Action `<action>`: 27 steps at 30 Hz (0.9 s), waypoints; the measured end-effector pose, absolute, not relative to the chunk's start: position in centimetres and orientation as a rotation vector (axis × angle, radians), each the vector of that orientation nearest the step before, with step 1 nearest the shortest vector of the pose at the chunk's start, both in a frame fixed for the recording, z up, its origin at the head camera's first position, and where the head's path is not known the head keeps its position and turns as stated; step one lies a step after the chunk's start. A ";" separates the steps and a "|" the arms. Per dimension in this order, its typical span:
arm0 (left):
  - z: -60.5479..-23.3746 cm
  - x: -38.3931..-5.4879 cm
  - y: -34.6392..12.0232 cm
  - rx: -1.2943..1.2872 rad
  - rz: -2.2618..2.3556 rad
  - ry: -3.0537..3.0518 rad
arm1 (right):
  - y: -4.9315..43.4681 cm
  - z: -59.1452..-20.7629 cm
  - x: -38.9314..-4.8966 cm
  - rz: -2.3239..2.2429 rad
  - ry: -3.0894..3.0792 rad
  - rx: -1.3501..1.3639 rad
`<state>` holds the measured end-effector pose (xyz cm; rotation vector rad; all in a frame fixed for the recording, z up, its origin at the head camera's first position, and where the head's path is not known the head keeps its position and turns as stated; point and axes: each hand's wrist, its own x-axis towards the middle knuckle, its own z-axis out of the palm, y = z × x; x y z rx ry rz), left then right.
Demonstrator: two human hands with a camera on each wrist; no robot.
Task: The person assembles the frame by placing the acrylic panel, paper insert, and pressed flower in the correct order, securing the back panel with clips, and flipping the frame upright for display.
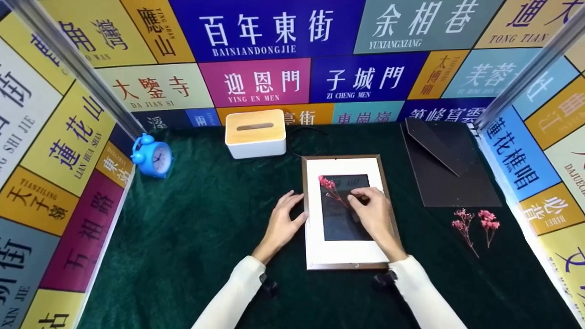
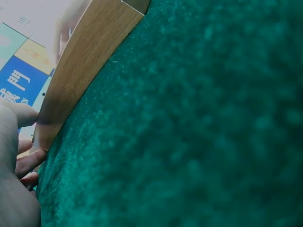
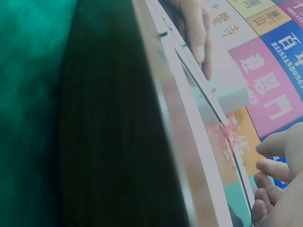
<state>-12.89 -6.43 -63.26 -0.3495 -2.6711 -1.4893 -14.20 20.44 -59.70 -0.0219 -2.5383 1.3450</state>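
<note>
Left sleeve (image 1: 233, 292) and right sleeve (image 1: 427, 292): off-white, plain, full length, ending at the wrist and narrowing toward the cuff. A small black device (image 1: 268, 282) is worn at the left wrist; a similar black unit (image 1: 385, 279) is worn at the right. Outlines appear rounded, though blur prevents a firm finding. Left hand (image 1: 284, 224) and right hand (image 1: 374, 211): bare beyond the cuffs.

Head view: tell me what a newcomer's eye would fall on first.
The big blue panel with white Chinese characters, high on the back wall, probably catches the eye first. Next comes the pink flower sprig over the white-bordered picture frame, beside the right hand. The blue alarm clock stands out at the left of the cloth.
</note>
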 end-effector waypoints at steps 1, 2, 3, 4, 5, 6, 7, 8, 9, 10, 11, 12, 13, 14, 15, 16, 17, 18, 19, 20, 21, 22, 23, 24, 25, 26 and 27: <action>-63.3 -12.9 -6.5 -0.351 -1.488 -2.673 | 21.0 -59.6 -14.0 1.332 -2.520 -0.016; -63.3 -12.9 -6.6 -0.351 -1.490 -2.673 | 21.6 -59.6 -13.9 1.320 -2.500 -0.008; -63.3 -12.8 -6.6 -0.350 -1.493 -2.673 | 22.2 -59.6 -13.7 1.313 -2.478 0.000; -63.3 -12.8 -6.7 -0.349 -1.496 -2.674 | 22.8 -59.6 -13.6 1.305 -2.452 0.011; -63.3 -12.8 -6.7 -0.349 -1.500 -2.674 | 23.5 -59.6 -13.4 1.299 -2.430 0.020; -63.3 -12.8 -6.7 -0.348 -1.505 -2.674 | 24.2 -59.6 -13.3 1.298 -2.413 0.023; -63.3 -12.8 -6.8 -0.349 -1.508 -2.671 | 24.9 -59.6 -13.1 1.291 -2.400 0.024; -63.2 -12.8 -6.8 -0.352 -1.511 -2.667 | 25.6 -59.7 -13.0 1.287 -2.390 0.019; -63.3 -12.8 -6.8 -0.358 -1.512 -2.662 | 26.3 -59.7 -12.8 1.286 -2.382 0.011; -63.3 -12.8 -6.9 -0.362 -1.513 -2.657 | 27.0 -59.8 -12.6 1.283 -2.379 -0.001; -63.3 -12.8 -6.9 -0.367 -1.512 -2.654 | 27.7 -59.8 -12.4 1.281 -2.378 -0.016; -63.3 -12.8 -6.9 -0.372 -1.510 -2.652 | 28.4 -59.9 -12.3 1.276 -2.376 -0.034; -63.4 -12.7 -6.9 -0.377 -1.509 -2.650 | 29.0 -60.0 -12.1 1.271 -2.376 -0.052; -63.4 -12.8 -6.9 -0.383 -1.506 -2.646 | 29.7 -60.0 -11.9 1.268 -2.374 -0.070; -63.5 -12.8 -6.9 -0.387 -1.505 -2.644 | 30.4 -60.1 -11.7 1.264 -2.372 -0.086; -63.5 -12.8 -6.8 -0.390 -1.506 -2.643 | 31.1 -60.1 -11.6 1.261 -2.370 -0.101; -63.5 -12.8 -6.8 -0.394 -1.502 -2.641 | 31.7 -60.1 -11.4 1.256 -2.367 -0.113; -63.5 -12.8 -6.8 -0.399 -1.501 -2.638 | 32.3 -60.1 -11.3 1.245 -2.369 -0.121; -63.5 -12.8 -6.8 -0.399 -1.502 -2.636 | 32.9 -60.1 -11.2 1.233 -2.371 -0.128; -63.5 -12.9 -6.8 -0.400 -1.502 -2.637 | 33.5 -60.1 -11.0 1.221 -2.372 -0.135; -63.5 -12.9 -6.8 -0.400 -1.503 -2.639 | 34.1 -60.1 -10.9 1.210 -2.374 -0.140; -63.5 -12.9 -6.7 -0.399 -1.503 -2.640 | 34.6 -60.1 -10.7 1.198 -2.377 -0.143; -63.5 -13.0 -6.7 -0.398 -1.503 -2.643 | 35.1 -60.1 -10.6 1.183 -2.381 -0.145; -63.5 -13.0 -6.7 -0.397 -1.505 -2.645 | 35.6 -60.2 -10.4 1.171 -2.386 -0.146; -63.4 -13.0 -6.6 -0.397 -1.507 -2.644 | 36.1 -60.2 -10.2 1.163 -2.388 -0.150; -63.4 -13.0 -6.6 -0.399 -1.506 -2.644 | 36.6 -60.2 -10.0 1.158 -2.391 -0.152; -63.4 -13.0 -6.6 -0.401 -1.507 -2.643 | 37.1 -60.2 -9.8 1.155 -2.393 -0.155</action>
